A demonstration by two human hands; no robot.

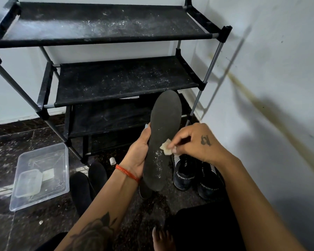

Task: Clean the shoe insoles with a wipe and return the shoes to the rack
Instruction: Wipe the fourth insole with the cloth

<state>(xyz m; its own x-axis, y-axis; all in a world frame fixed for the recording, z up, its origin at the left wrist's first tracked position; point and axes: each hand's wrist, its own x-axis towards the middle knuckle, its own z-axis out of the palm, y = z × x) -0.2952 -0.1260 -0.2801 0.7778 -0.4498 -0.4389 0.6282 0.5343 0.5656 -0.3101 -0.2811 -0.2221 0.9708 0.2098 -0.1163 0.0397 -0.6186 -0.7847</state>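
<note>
My left hand (138, 154) grips a long dark grey insole (164, 127) by its left edge and holds it upright in front of the rack. My right hand (194, 142) pinches a small crumpled wipe (165, 147) and presses it against the insole's middle. White specks dot the insole's lower half. A pair of black sport shoes (194, 175) with white stripes stands on the floor just below my right hand. Two more dark insoles (88, 182) lie on the floor to the left. The black shoe rack (116, 82) stands behind, its dusty shelves bare.
A clear plastic tub (42, 176) with a smaller container inside sits on the dark tiled floor at left. A small white-capped bottle (112, 161) stands near the rack's foot. The white wall (270, 87) closes off the right side. My bare foot (161, 238) shows at the bottom.
</note>
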